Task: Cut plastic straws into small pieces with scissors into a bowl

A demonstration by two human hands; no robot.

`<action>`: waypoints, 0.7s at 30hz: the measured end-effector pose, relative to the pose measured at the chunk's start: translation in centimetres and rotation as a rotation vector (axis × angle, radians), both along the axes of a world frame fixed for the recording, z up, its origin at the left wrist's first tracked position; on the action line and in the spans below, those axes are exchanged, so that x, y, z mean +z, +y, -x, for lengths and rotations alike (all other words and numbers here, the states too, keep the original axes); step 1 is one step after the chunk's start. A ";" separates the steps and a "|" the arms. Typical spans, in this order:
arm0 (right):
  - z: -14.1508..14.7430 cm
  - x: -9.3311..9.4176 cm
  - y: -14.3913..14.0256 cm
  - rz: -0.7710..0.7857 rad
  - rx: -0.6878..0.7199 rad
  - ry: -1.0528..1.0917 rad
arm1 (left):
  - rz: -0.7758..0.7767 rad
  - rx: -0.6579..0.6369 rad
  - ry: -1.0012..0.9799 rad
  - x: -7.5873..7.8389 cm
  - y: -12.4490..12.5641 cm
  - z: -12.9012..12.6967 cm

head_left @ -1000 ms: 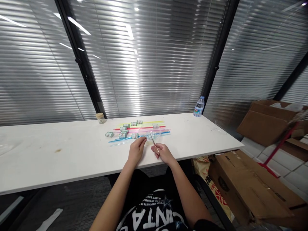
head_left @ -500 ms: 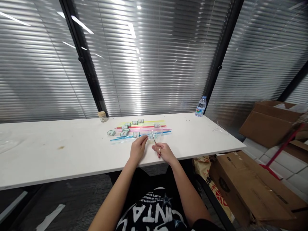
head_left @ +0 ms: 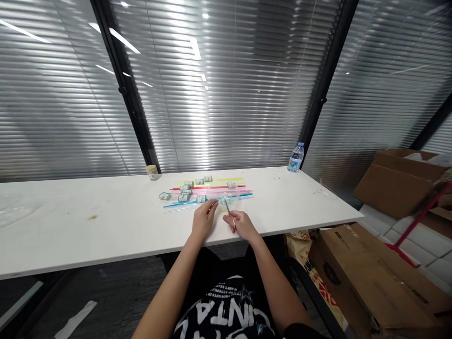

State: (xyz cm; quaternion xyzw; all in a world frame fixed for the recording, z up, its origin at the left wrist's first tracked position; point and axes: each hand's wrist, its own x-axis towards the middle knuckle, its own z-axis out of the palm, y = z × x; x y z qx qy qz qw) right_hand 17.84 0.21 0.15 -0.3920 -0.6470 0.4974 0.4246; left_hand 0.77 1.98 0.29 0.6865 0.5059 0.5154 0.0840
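Note:
My right hand [head_left: 242, 223] holds a pair of small scissors [head_left: 229, 213], whose blades point away from me and to the left. Just left of them, my left hand [head_left: 204, 220] is closed in a pinch; what its fingertips hold is too small to make out. Beyond both hands lies a clear, round-looking plastic piece [head_left: 237, 189], with a small printed packet [head_left: 224, 201] at its near side. Coloured straw-like sticks, including a red stick [head_left: 208, 188] and a blue stick [head_left: 180, 204], lie across the table. Several small green-and-white printed packets [head_left: 183, 197] rest among them.
The white table [head_left: 134, 221] runs along a blinds-covered glass wall. A water bottle [head_left: 295, 157] stands at the back right, a lidded jar [head_left: 152, 172] at the back left. Clear plastic [head_left: 14, 209] lies far left. Cardboard boxes [head_left: 370, 278] fill the floor at right.
The view has shifted slightly. The scissors have turned a little in my right hand, their blades looking closer together; my left hand keeps its pinch in about the same place.

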 end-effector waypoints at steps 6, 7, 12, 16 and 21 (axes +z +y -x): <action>0.1 0.0 0.1 -0.001 -0.022 -0.029 | -0.005 -0.028 0.018 -0.3 0.2 0.0; 0.1 0.0 0.2 -0.005 -0.022 -0.034 | -0.002 -0.037 0.022 -0.3 0.2 0.0; 0.1 -0.2 0.3 -0.014 -0.039 -0.059 | -0.002 -0.079 0.040 -0.4 0.2 0.1; 0.1 -0.4 0.4 -0.010 -0.031 -0.060 | -0.014 -0.088 0.038 -0.6 0.3 0.1; 0.0 -0.3 0.3 -0.017 -0.035 -0.056 | 0.004 -0.081 0.044 -0.6 0.3 0.0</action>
